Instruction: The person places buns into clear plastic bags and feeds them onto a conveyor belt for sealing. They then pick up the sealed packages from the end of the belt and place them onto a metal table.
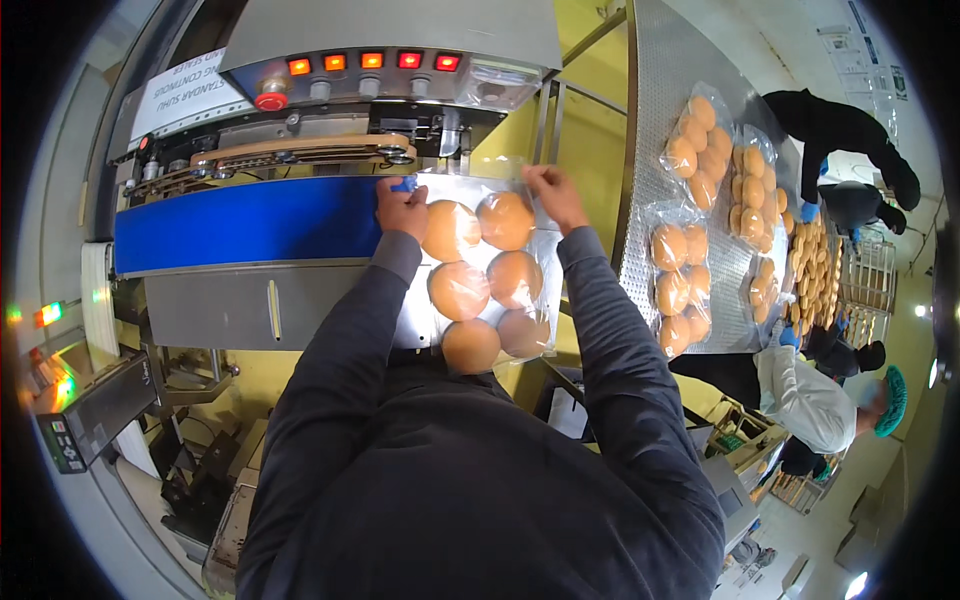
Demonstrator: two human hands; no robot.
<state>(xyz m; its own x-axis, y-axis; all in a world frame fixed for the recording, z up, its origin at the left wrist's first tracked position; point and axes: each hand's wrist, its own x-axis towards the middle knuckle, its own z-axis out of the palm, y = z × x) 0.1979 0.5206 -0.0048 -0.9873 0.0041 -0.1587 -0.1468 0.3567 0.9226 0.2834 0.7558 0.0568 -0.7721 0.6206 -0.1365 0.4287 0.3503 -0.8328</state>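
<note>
A clear plastic bag of several round golden-brown buns point(460, 291) lies in front of me on a pale metal plate at the right end of the blue conveyor belt point(250, 225). My left hand point(402, 208) is closed at the bag's upper left corner, close to the belt's end. Something small and blue shows at its fingertips. At the upper right corner my right hand point(556, 198) pinches the bag's loose plastic edge. Between the hands the film stretches under the machine's sealing head. The buns lie in two columns toward my body.
Above the belt stands a grey sealing machine point(390, 30) with lit buttons and a red emergency knob point(271, 101). A textured metal table point(640, 150) at right holds several bagged buns point(682, 275) and loose buns point(812, 270). Several co-workers stand around it, one in a white coat point(805, 395).
</note>
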